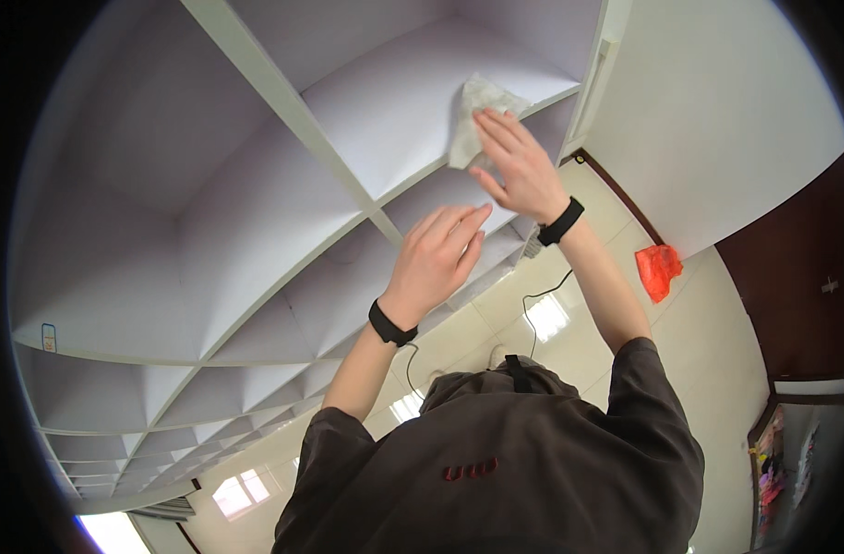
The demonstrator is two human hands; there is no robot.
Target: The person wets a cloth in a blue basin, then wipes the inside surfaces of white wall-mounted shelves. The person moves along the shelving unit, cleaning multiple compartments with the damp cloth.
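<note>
A damp-looking white cloth (469, 124) lies on the white shelf board (387, 118) near its right end, draping over the front edge. My right hand (522, 163) presses on it with flat, extended fingers, the thumb standing apart below. Lower and to the left, my left hand (435, 253) hovers in front of the shelf unit, palm side hidden. Its fingers are loosely bent and nothing shows in them. Each wrist wears a black band.
White cubby shelves (276, 305) run down and away to the left. On the tiled floor (705, 346) lie a red plastic bag (658, 272) and a thin black cable (532, 298). A white wall (712, 111) rises at right, beside a dark brown panel (802, 277).
</note>
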